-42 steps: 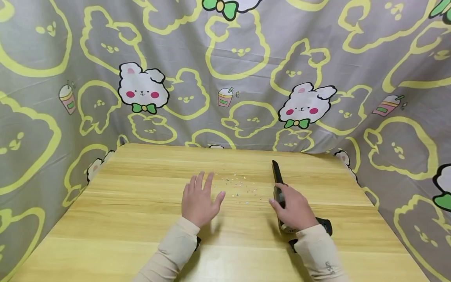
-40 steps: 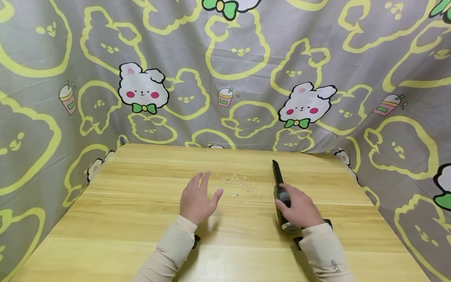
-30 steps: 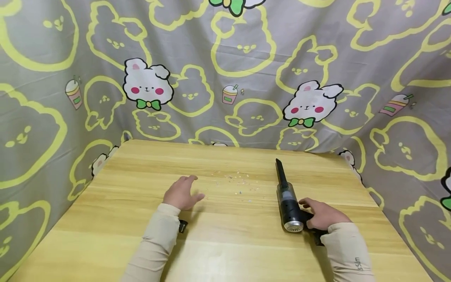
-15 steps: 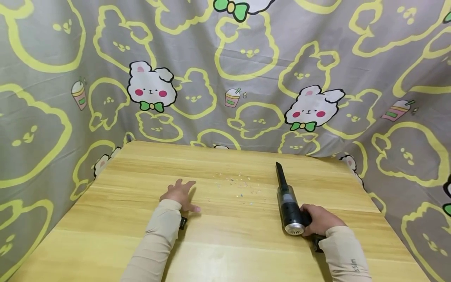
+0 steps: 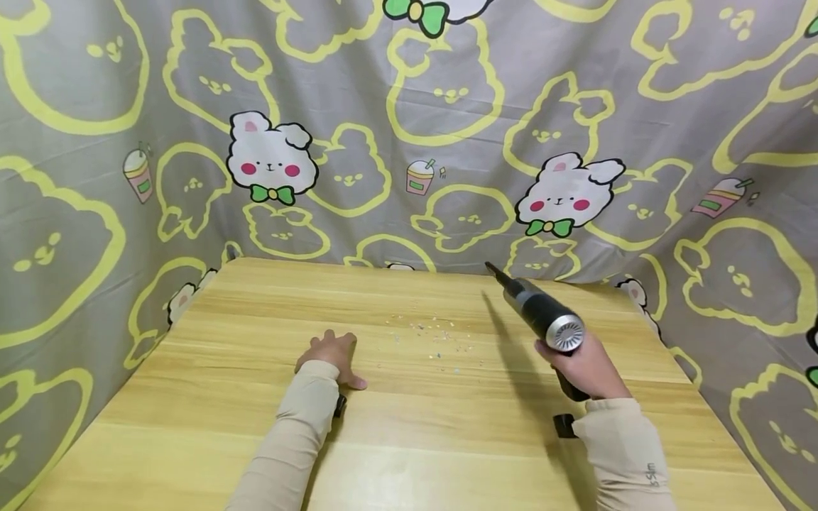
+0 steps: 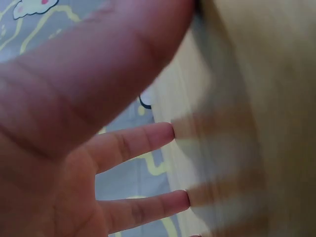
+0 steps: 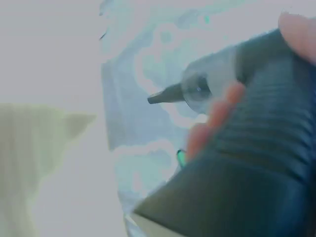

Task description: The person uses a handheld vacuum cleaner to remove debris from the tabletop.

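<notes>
My right hand (image 5: 594, 369) grips a black handheld vacuum cleaner (image 5: 540, 309) by its handle, raised above the wooden table (image 5: 409, 440). Its narrow nozzle points away toward the back edge, and its silver vented end faces me. In the right wrist view, fingers (image 7: 219, 113) wrap the handle below the clear barrel (image 7: 210, 81). My left hand (image 5: 329, 357) rests on the table with fingers spread, its fingertips (image 6: 165, 134) on the wood and nothing held. Tiny coloured scraps (image 5: 437, 355) lie scattered between the two hands, toward the back.
A grey curtain (image 5: 358, 85) with yellow outlines and white rabbit faces hangs behind the table and along both sides. The vacuum's long shadow (image 5: 511, 355) falls on the wood right of the scraps.
My right hand moved from the vacuum's body to its handle and lifted it off the table. My left hand drew back leftward from near the scraps and came down on the table.
</notes>
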A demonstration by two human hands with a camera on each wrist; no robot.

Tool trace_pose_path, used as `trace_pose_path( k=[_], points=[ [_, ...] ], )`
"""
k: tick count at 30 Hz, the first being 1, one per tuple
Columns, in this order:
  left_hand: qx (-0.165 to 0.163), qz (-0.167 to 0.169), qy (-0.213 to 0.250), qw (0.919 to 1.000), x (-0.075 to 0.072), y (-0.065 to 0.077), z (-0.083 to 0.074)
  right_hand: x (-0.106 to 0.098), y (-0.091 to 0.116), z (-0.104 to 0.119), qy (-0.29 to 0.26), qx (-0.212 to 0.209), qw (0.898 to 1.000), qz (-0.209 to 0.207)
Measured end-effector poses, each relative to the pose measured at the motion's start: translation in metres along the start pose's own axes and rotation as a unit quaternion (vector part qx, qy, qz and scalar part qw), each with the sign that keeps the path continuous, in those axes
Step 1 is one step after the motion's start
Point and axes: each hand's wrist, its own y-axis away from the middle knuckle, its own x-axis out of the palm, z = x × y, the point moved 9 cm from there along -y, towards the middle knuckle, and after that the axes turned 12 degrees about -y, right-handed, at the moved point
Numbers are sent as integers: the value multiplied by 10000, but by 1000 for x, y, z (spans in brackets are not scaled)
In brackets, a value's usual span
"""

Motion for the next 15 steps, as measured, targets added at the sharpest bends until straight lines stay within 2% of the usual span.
trace_pose_path(
  k=[2,5,11,15],
  points=[
    [-11,-68,46,10000,-2,-1,0,-7,-3,4,-216,241,9985,-436],
    [-16,-136,60,9999,-3,-2,1,-12,-6,6,-704,525,9925,-854],
    [162,-292,-84,9994,-4,-3,-2,-15,-7,-2,-1297,880,9792,-1287],
    [324,-434,-144,9984,-6,-3,-4,-12,-8,-4,-1723,1079,9695,-1368]
  ],
)
